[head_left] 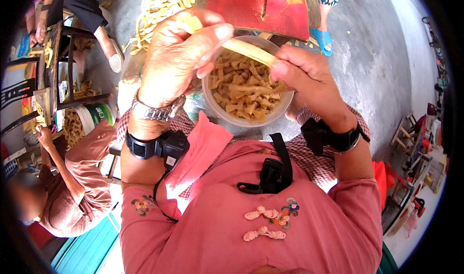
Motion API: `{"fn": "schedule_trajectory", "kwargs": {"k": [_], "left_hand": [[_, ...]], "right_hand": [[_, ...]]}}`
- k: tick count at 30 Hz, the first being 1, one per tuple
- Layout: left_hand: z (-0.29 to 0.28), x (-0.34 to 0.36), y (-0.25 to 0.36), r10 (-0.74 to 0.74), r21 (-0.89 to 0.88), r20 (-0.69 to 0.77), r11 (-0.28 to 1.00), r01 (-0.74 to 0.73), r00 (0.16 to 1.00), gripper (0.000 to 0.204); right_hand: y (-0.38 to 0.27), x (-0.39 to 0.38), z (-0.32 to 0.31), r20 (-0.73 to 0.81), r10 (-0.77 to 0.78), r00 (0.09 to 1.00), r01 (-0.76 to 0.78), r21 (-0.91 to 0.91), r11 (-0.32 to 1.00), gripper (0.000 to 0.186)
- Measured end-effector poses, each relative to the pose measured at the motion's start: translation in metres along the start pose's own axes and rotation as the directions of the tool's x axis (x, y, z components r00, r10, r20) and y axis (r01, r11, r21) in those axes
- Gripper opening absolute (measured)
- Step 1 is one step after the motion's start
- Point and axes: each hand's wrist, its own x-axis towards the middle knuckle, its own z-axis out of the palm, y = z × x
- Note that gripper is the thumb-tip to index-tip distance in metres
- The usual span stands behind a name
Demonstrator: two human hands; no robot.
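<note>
The person's left hand (183, 51) pinched a pale yellow strip (249, 50) between thumb and fingers, while the right hand (309, 73) pinched it farther along; the strip ran nearly straight between them, above a whitish bowl (210, 99) of cut pieces (246, 92). It looked light, pliable and perhaps easily torn, best gripped near both ends. Fingers covered parts of it, and the bowl's lower layers were hidden. Beyond, the upper edge cut off a red board (237, 7) and a heap of strips (162, 10).
</note>
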Motion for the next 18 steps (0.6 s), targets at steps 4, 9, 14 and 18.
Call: {"fn": "schedule_trajectory", "kwargs": {"k": [4, 9, 14, 18], "left_hand": [[-0.002, 0.005, 0.002, 0.037, -0.111, -0.085, 0.993, -0.047, 0.996, 0.008], [0.008, 0.033, 0.01, 0.154, 0.005, -0.069, 0.988, -0.154, 0.986, 0.006], [0.021, 0.066, 0.012, 0.305, 0.195, -0.088, 0.939, -0.284, 0.948, 0.011], [0.014, 0.091, -0.015, 0.457, 0.591, -0.096, 0.741, -0.318, 0.884, 0.021]], "right_hand": [[-0.007, 0.001, -0.009, -0.059, -0.03, 0.998, 0.032, 0.027, 0.999, 0.024], [-0.016, 0.014, -0.028, -0.214, -0.189, 0.958, 0.134, -0.248, 0.96, 0.025], [-0.032, 0.035, -0.047, -0.347, -0.369, 0.862, 0.086, -0.617, 0.782, 0.022], [-0.019, 0.041, -0.047, -0.365, -0.333, 0.87, -0.049, -0.735, 0.676, 0.018]]}}
